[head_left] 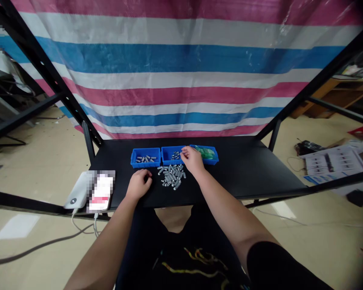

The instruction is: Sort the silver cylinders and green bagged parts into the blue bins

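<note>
My right hand (192,159) reaches over the right end of the middle blue bin (167,150), fingertips drawn together in a pinch. Whatever is between them is too small to make out. Small metal screws (175,155) lie in that bin by the fingertips. My left hand (138,184) rests on the black tabletop, fingers loosely curled, a gap beside the thumb and nothing visible in it. Between the hands spreads a pile of grey metal cylindrical parts (172,176). More such parts (147,159) sit in the left blue bin (133,157).
The right blue bin (215,155) holds green plastic packets (206,152). At the left table end lie a white power bank (78,191) and a phone (101,191) with cables. Black frame posts (276,94) flank the table (245,173); a striped sheet (181,96) hangs behind.
</note>
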`<state>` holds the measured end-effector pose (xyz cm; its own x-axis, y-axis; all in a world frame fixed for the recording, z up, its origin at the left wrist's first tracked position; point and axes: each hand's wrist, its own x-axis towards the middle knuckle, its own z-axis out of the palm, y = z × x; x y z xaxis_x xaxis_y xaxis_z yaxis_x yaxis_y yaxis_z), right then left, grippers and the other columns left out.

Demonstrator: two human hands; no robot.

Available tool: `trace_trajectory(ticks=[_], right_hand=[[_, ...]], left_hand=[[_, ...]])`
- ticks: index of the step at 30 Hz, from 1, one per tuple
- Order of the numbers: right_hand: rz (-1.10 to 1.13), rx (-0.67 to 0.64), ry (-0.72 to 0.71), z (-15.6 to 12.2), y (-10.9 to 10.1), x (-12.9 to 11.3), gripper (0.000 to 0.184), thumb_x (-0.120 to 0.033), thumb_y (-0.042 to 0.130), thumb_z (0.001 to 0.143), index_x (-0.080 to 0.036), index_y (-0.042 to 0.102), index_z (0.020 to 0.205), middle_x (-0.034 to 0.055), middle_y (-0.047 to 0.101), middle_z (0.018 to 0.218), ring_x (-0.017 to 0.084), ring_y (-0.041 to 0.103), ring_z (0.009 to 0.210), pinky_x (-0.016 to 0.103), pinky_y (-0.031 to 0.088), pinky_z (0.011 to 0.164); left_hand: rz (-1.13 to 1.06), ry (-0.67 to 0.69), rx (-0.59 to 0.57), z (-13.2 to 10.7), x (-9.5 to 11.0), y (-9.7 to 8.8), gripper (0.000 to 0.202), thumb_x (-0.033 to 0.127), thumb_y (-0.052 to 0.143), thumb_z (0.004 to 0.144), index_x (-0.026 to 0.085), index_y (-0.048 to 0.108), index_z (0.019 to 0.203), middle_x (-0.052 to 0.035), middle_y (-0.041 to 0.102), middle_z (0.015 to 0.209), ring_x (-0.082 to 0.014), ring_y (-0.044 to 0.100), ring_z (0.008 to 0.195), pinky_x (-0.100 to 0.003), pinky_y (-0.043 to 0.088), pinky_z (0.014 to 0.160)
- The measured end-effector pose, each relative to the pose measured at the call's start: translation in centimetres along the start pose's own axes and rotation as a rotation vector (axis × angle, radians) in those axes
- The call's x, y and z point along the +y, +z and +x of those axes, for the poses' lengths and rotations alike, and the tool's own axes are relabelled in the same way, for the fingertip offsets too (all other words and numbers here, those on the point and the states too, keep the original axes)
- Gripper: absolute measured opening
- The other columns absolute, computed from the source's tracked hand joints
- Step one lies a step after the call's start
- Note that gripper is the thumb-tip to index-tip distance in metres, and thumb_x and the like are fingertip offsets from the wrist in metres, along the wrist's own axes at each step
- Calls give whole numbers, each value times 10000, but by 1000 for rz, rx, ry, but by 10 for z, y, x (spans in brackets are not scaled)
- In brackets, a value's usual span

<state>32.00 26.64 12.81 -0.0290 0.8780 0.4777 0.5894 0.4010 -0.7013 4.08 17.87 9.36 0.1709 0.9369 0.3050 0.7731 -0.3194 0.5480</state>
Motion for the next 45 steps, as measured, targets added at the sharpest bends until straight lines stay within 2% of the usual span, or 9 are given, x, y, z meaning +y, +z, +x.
trace_trajectory(ticks=[7,12,19,29,33,35,40,42,45], right_hand=[[-202,-55,56,-1,-9,-8,43,-213,673,835,-197,669,874,51,673,931,177,629,772,293,508,771],[-188,-75,9,-20,-20,-9,73,-163,618,849,-203,667,885,33,680,882,157,625,755,267,496,761],[-205,-337,141,-64,-22,3,129,-225,746,775,-217,710,899,20,706,894,145,643,723,261,517,706],[-181,-287,143,-71,-26,0,227,-106,660,778,-230,756,942,24,705,890,145,659,734,268,546,745],[-63,-263,30,-60,-10,-22,218,-108,640,795,-224,761,933,21,684,892,138,654,737,260,548,765],[31,-277,-38,-49,10,-36,186,-129,633,816,-222,750,926,21,678,905,132,654,735,254,553,773],[176,-105,-42,-10,62,-62,98,-235,625,872,-210,695,935,41,685,948,147,672,804,250,565,754],[200,-70,10,1,68,-63,99,-287,632,882,-214,673,936,33,700,923,151,673,782,253,565,723],[182,-59,26,3,56,-55,125,-330,598,909,-220,656,919,17,708,852,148,665,728,251,546,697]], left_hand=[[-2,-1,-4,0,-2,1,105,200,550,816,228,630,879,-32,654,844,-217,612,837,-342,479,780],[-3,2,-5,0,-2,1,105,199,548,816,228,625,880,-36,660,862,-218,612,846,-348,481,786],[-4,5,-5,1,-2,1,108,203,546,820,230,629,883,-31,668,872,-219,622,864,-351,481,805],[4,13,-3,0,-3,2,107,210,551,821,231,633,888,-33,670,873,-222,630,870,-346,488,808],[9,10,0,1,-2,2,99,201,554,814,231,624,876,-34,662,848,-222,627,846,-344,486,788],[8,13,5,1,-1,2,97,196,555,811,231,622,872,-32,658,840,-220,621,836,-344,482,779],[-12,15,-2,-2,0,-2,105,180,543,804,226,617,862,-32,647,834,-211,604,819,-335,471,767],[-24,11,-6,-3,0,-4,103,179,537,806,226,614,857,-30,644,831,-205,600,802,-329,466,753],[-46,-2,-4,-3,-1,-4,103,184,536,815,226,616,864,-27,647,836,-197,599,782,-323,465,740]])
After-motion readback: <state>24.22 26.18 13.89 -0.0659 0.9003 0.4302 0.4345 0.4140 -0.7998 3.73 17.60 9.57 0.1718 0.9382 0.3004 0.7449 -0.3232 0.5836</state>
